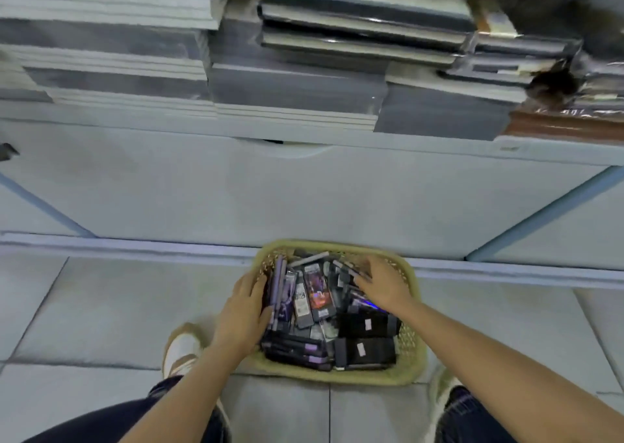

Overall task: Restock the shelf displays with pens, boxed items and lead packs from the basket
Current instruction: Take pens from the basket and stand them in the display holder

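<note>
Left hand (244, 311) was at the basket's (337, 377) left edge, fingers fairly straight and laid flat against the upright purple packs (279, 294), not wrapped round anything afaict. Those looked like thin carded packs: light, a bit bendy, prob slippery plastic fronts, so I'd take a few together by the long edges rather than by a corner.

Middle of the basket had loose blister packs (315, 294) lying crosswise (same deal, light and slidey, they'd shift if you dug under them).

Right of that, black boxes (366, 324) lay flat. These looked stiffer, easy to grab by the sides.

Right hand (381, 284) was down in the far right corner, fingertips on some slim dark items. Too blurry to tell if it had pinched one or was just touching.

Basket sat on the floor tiles, right up against the shelf base (304, 186).
</note>
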`<action>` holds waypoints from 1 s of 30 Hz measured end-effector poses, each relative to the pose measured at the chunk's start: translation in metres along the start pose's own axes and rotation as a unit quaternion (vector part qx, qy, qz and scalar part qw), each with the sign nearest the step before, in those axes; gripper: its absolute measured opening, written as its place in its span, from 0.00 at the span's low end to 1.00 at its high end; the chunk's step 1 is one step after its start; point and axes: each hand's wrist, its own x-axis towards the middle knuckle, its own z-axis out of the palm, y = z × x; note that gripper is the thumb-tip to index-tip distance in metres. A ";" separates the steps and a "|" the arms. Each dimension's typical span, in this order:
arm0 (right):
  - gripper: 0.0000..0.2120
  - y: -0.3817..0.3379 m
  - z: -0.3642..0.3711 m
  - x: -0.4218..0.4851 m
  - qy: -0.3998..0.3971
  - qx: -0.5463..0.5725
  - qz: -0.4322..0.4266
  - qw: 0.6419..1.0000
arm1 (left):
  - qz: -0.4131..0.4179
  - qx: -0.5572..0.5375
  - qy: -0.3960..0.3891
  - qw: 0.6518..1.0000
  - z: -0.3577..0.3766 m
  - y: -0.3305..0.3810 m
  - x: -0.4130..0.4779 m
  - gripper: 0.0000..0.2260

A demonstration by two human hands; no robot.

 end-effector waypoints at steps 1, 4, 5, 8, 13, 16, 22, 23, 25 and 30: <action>0.20 0.006 0.006 0.004 0.000 0.001 0.007 1.000 | 0.005 -0.014 0.022 1.000 0.003 0.001 0.000 0.26; 0.20 0.018 0.021 0.013 -0.006 -0.032 0.009 0.999 | 0.014 -0.038 0.072 0.997 0.012 0.002 0.001 0.23; 0.18 0.020 0.023 0.014 -0.005 -0.038 0.007 0.999 | 0.014 -0.040 0.082 0.996 0.015 0.002 0.002 0.23; 0.09 0.022 0.023 0.017 0.000 -0.013 -0.011 1.000 | 0.008 -0.043 0.101 0.994 0.023 -0.001 0.004 0.21; 0.15 0.012 0.001 0.015 -0.007 0.040 -0.064 0.997 | 0.007 -0.043 0.164 0.986 0.025 0.003 0.010 0.15; 0.04 -0.015 -0.008 0.011 -0.053 0.116 -0.082 0.988 | 0.003 -0.159 0.167 0.973 0.019 0.019 0.016 0.09; 0.08 -0.074 0.016 -0.002 -0.177 0.213 -0.138 0.951 | -0.040 -0.583 -0.021 0.812 0.004 0.055 0.023 0.11; 0.08 -0.080 0.022 -0.003 -0.182 0.239 -0.129 0.945 | -0.055 -0.592 0.003 0.804 0.004 0.056 0.024 0.11; 0.09 -0.086 0.031 -0.002 -0.186 0.270 -0.118 0.937 | -0.096 -0.597 0.043 0.795 0.001 0.051 0.025 0.11; 0.14 -0.081 0.042 0.016 -0.140 0.257 -0.074 0.953 | -0.183 -0.587 0.178 0.768 -0.017 0.016 0.034 0.11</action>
